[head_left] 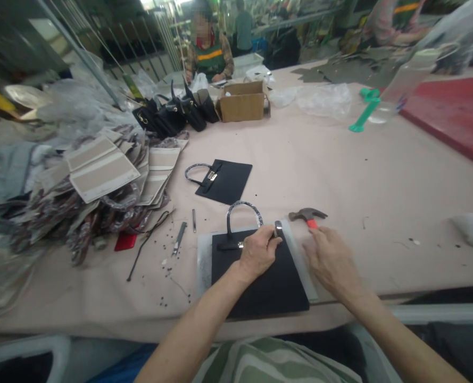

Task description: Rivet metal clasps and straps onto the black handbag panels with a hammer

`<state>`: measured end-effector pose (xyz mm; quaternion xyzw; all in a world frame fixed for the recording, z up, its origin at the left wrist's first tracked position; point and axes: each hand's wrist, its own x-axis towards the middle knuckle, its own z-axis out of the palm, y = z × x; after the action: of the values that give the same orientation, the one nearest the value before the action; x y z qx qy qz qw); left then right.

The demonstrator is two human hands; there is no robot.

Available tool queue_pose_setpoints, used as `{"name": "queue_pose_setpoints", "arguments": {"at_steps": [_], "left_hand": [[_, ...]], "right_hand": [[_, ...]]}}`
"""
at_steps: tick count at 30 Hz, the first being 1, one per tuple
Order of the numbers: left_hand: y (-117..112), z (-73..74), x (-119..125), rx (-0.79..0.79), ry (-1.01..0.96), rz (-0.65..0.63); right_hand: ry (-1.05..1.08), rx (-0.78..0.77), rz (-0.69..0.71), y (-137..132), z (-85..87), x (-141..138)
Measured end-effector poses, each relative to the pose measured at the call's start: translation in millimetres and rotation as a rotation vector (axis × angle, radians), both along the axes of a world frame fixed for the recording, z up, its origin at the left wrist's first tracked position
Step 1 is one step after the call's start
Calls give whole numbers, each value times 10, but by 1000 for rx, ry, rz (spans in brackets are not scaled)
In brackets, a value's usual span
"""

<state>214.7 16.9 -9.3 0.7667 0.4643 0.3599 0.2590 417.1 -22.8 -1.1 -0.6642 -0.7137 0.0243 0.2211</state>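
A black handbag panel (266, 282) with a looped handle (244, 205) and a gold-coloured clasp lies on a pale board (205, 260) in front of me. Over the panel's upper right part, my left hand (260, 249) is closed around a short metal tool (278, 229) with a shiny end; its lower part is hidden by the fingers. To the right of the board, my right hand (334, 258) is on the orange handle of a claw hammer (308, 214), whose head points away from me. The hand covers most of that handle.
Beyond lies a second black handbag panel (226, 180). A cutter knife (179, 238), a thin metal rod (193, 220) and a black strap (146, 247) are to the left, beside piled bag pieces (104, 165). Black bags (176, 114), a cardboard box (242, 102) and a co-worker (210, 53) are farther back.
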Motion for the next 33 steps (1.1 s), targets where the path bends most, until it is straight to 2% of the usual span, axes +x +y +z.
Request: {"name": "queue_pose_setpoints", "arguments": {"at_steps": [1,3,6,9,11,13,15,18,20,22,25,27,30,33], "left_hand": [[-3,-12,4,4,-1,-6],[-4,-30,27,6,-20,-28],[34,20,48,-40,-184,-9],[148,219,-128,-164,-526,215],[231,378,-450,-207,-639,364],[265,478,-914,-189,-444,459],[218,486,-1420,-148,-67,569],[12,363,-2009,-213,446,682],[-162,258,-2192,-312,691,711],[-310,188,-2209,-359,836,719],[-420,170,-2015,-231,878,706],[-414,184,-1802,-105,778,591],[-334,185,-1446,-2,612,317],[-242,166,-1176,31,617,187]], "right_hand": [[19,48,67,-28,-14,-145],[41,34,158,-89,-58,-416],[-42,39,122,-161,-159,-661],[-115,42,105,-191,-224,-690],[-119,43,121,-193,-223,-658],[-110,45,131,-187,-200,-633],[-105,44,141,-180,-177,-626],[-101,41,159,-174,-166,-630],[-100,42,159,-169,-159,-631],[-108,44,158,-152,-132,-633],[-121,51,176,-88,-50,-655],[-114,42,207,-24,4,-693],[-104,12,242,72,44,-772],[-112,-17,214,144,42,-831]]}}
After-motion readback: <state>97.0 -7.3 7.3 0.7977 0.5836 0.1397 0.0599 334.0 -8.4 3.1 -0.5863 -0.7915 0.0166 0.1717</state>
